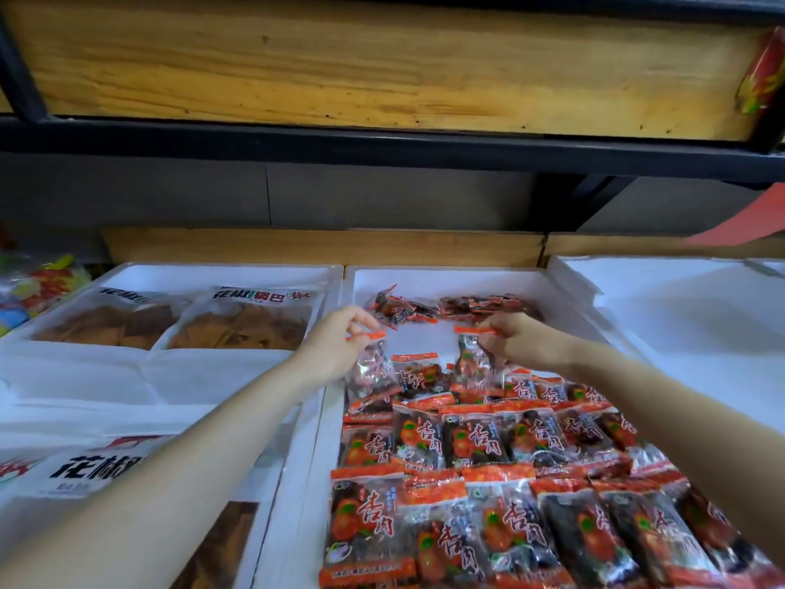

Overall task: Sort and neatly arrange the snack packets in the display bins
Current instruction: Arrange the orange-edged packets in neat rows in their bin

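The left packet and right packet dangle over the middle bin, just beyond its neat rows. The fingers of the left hand and right hand each pinch an orange top seal. So slight a hold may slip, dropping a packet crooked onto those rows.

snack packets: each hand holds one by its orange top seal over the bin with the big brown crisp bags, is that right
Not quite. The left hand pinches the left packet and the right hand the right packet by their orange top seals, but over the middle bin of red packets, not the crisp bin to its left. The head view shows it.
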Demonstrator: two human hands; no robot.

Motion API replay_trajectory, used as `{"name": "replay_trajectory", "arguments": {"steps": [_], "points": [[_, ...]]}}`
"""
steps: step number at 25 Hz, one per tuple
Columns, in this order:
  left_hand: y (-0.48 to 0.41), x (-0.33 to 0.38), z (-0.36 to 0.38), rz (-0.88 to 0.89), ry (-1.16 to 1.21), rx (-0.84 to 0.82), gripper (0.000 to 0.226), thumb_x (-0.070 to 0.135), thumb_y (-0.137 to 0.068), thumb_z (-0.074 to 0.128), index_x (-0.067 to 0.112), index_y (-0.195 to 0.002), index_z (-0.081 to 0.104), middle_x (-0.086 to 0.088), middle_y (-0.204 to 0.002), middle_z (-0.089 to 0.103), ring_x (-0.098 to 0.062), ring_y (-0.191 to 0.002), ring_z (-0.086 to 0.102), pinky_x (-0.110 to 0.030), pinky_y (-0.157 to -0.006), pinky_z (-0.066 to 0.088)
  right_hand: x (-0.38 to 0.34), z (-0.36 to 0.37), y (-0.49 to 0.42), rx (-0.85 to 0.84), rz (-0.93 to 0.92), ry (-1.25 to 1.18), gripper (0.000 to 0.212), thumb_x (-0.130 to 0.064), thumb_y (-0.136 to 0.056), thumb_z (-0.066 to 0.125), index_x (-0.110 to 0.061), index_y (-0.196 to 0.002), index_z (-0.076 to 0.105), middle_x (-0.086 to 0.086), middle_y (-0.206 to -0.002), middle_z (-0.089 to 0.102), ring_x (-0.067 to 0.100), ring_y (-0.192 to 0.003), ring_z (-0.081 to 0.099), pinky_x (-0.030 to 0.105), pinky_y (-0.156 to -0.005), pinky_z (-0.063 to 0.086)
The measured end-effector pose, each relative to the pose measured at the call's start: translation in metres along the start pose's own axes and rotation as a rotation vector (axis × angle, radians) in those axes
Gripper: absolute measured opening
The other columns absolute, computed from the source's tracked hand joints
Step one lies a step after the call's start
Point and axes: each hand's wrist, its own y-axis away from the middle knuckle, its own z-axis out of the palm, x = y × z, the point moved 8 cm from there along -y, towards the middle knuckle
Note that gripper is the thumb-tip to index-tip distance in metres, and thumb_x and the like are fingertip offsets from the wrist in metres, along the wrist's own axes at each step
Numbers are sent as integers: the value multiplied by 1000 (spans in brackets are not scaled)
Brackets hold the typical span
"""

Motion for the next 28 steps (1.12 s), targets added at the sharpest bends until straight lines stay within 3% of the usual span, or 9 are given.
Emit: {"name": "replay_trajectory", "arguments": {"steps": [3,6,8,11,14,16,20,23,28], "points": [[-9,-17,15,9,-166,-100,27,1,-100,38,14,-117,56,-4,-104,53,-21,-96,54,-10,-59,36,11,13,-8,-79,8,143,13,-8,-91,51,-7,-78,52,0,-65,44,11,-58,39,18,-49,30],[-12,-15,23,106,-349,-149,32,6,-102,35,16,-126,53,-2,-129,47,-19,-119,47,-21,-91,38,15,14,-14,-35,-19,157,17,-4,-86,53,-11,-71,50,-3,-63,44,9,-55,38,17,-48,28],[-13,-17,31,140,-408,-173,33,6,-102,34,19,-125,53,0,-132,45,-18,-124,44,-29,-101,36,15,16,-15,14,-31,121,15,-3,-88,52,-10,-75,51,-4,-62,45,7,-54,40,13,-45,30],[-14,-19,35,140,-472,-156,34,6,-101,32,23,-123,52,1,-131,45,-22,-122,45,-39,-102,37,12,21,-15,68,-71,164,9,-4,-92,48,-9,-91,55,0,-78,56,11,-67,51,9,-51,35],[-10,-2,41,194,-494,-167,36,26,-105,26,18,-135,45,1,-141,42,-19,-130,40,-35,-108,30,8,26,-14,58,-130,223,31,-13,-97,45,-13,-128,47,1,-129,53,17,-119,49,16,-90,36],[-8,1,55,199,-531,-274,48,41,-103,24,20,-145,34,2,-152,33,-19,-139,31,-35,-113,25,5,35,-14,14,-170,248,42,-24,-99,41,-15,-140,37,0,-144,43,16,-131,39,23,-104,29],[-7,-10,75,190,-566,-393,56,54,-98,31,29,-149,25,6,-154,27,-24,-139,30,-45,-111,29,0,52,-14,-66,-226,331,47,-31,-100,40,-18,-143,32,3,-143,43,18,-129,42,25,-102,31],[-7,-10,75,235,-547,-393,56,55,-98,27,31,-148,24,7,-152,28,-23,-138,30,-43,-111,29,-1,51,-13,-64,-269,316,45,-31,-99,40,-19,-142,33,3,-140,47,16,-124,46,25,-101,35],[-36,7,57,313,-521,-288,52,48,-100,25,31,-149,24,13,-156,21,-13,-143,21,-35,-117,20,23,-1,-35,111,-250,221,47,-29,-97,46,-18,-141,34,1,-140,45,15,-125,46,22,-100,36]]}}
